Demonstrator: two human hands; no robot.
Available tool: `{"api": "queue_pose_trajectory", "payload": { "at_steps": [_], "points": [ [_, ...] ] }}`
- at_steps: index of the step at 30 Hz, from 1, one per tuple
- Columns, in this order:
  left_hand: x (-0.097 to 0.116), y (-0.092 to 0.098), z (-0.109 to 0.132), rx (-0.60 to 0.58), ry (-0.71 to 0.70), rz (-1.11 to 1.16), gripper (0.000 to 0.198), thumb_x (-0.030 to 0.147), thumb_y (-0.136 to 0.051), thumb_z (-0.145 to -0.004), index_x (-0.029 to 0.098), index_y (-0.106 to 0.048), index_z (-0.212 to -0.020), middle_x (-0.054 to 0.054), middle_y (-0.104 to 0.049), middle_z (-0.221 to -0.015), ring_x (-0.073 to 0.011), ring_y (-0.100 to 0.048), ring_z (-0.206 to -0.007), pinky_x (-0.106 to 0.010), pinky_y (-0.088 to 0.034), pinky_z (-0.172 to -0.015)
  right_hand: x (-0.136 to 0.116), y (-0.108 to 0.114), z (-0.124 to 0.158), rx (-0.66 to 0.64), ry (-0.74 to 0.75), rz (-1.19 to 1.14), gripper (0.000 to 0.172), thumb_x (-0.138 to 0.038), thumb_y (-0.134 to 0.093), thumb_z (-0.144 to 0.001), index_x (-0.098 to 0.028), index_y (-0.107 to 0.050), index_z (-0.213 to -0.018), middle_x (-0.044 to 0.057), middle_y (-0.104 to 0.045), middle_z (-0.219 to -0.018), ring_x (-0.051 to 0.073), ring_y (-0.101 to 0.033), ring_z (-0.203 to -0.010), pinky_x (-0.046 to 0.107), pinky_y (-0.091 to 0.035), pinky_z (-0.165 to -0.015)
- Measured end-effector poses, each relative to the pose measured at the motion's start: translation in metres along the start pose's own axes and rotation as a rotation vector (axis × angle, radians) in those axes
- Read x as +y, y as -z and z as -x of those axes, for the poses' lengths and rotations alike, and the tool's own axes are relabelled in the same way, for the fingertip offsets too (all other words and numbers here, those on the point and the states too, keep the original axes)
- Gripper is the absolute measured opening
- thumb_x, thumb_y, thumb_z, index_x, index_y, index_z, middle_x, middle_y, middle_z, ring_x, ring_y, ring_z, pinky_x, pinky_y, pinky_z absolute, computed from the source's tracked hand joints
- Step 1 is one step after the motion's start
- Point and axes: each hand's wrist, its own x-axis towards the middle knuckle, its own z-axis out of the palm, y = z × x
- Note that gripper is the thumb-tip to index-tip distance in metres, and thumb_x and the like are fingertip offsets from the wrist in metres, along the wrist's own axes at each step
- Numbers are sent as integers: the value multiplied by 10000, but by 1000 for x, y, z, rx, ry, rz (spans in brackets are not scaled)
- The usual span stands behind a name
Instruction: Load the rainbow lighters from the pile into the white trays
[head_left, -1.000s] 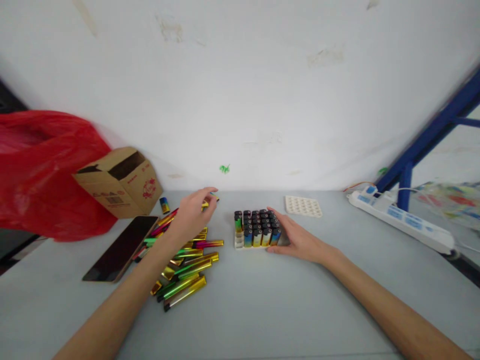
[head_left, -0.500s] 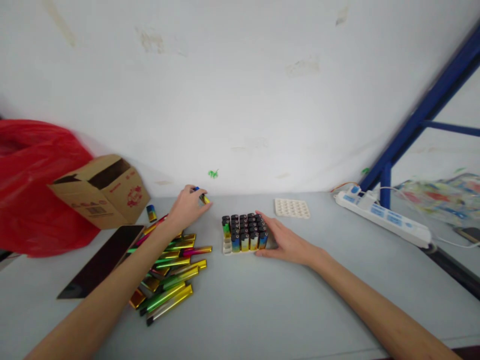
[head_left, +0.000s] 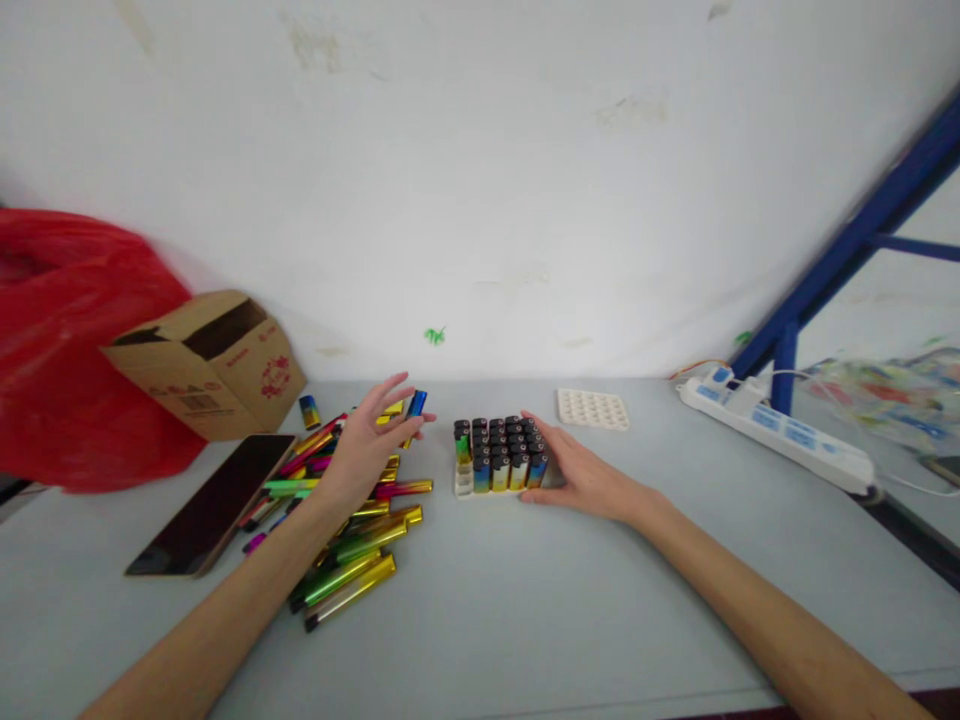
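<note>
My left hand is raised over a loose pile of shiny lighters. Its thumb and a finger pinch a blue and yellow lighter, while other fingers stretch out. Black-topped lighters stand upright in rows in a white holder tray. At the tray's front left corner, bare slots show, with a green and yellow piece behind them. My right hand grips the right side of this block, thumb at the front corner and fingers along the far side.
A second white slotted tray lies near the wall. To the left are a phone, an open cardboard box, a small blue-yellow cylinder and a red plastic bag. A power strip lies on the right.
My left hand has turned and its fingers have spread, bringing the lighter's blue end into sight. My right hand keeps its hold on the tray. The whole view has shifted slightly.
</note>
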Motion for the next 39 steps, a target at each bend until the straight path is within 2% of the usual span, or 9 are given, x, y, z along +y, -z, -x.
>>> {"api": "queue_pose_trajectory", "payload": {
  "at_steps": [3,6,8,12,15,20,30,35,39],
  "points": [
    [1,-5,3,20,16,40,782,301,-894,-701,209,-570,-1406,-72,-719,-1150,-161,-719,-849,-272,-549,-743,-1,1,1,-1,-10,3,1128,-573,-790,-837,-231,-103,-1665,190,-343,-1659,367,-395,-1506,571,-332,-1247],
    [-3,-11,7,-1,13,23,505,330,-856,-758,147,-683,-1195,-16,-690,-857,-134,-648,-732,-246,-499,-660,0,1,2,-2,-5,11,1119,-579,-777,-849,-237,-93,-1665,187,-333,-1665,358,-382,-1515,571,-324,-1252],
    [-5,-15,10,-69,20,65,387,367,-811,-811,160,-676,-1108,4,-653,-801,-118,-606,-656,-237,-468,-594,0,1,2,0,-2,7,1118,-581,-777,-848,-244,-94,-1666,185,-329,-1667,363,-381,-1515,578,-322,-1252],
    [-2,-23,17,-192,105,149,333,430,-737,-880,243,-587,-1111,64,-566,-687,-75,-438,-479,-183,-318,-446,1,2,2,-3,0,7,1113,-574,-782,-846,-250,-101,-1665,178,-300,-1682,367,-363,-1524,587,-301,-1260],
    [5,-26,20,-274,186,205,323,519,-645,-905,202,-608,-954,70,-438,-569,-79,-342,-447,-187,-260,-428,1,2,2,-5,6,15,1093,-560,-779,-853,-251,-112,-1662,172,-299,-1684,365,-352,-1530,592,-293,-1263],
    [11,-26,21,-304,271,232,451,592,-576,-876,180,-559,-694,51,-368,-512,-86,-285,-430,-221,-225,-433,1,3,2,-8,13,16,1055,-559,-776,-856,-257,-158,-1655,166,-333,-1670,371,-374,-1517,597,-301,-1257],
    [17,-25,19,-340,281,226,353,475,-475,-826,201,-484,-603,35,-328,-546,-111,-278,-479,-235,-238,-464,1,3,2,-23,-8,20,1038,-566,-772,-857,-237,-183,-1646,174,-343,-1662,359,-365,-1522,582,-290,-1267],
    [17,-23,18,-256,274,251,277,384,-476,-809,209,-438,-598,47,-293,-544,-105,-243,-465,-226,-223,-453,5,2,3,-12,21,17,1037,-551,-772,-865,-251,-167,-1652,171,-350,-1660,365,-378,-1514,591,-295,-1262],
    [16,-20,17,-203,247,269,314,424,-497,-828,206,-446,-609,55,-281,-540,-98,-234,-459,-217,-210,-450,5,1,3,-14,21,30,1032,-556,-762,-872,-248,-161,-1652,172,-344,-1663,359,-378,-1515,587,-303,-1260]
  ]
}}
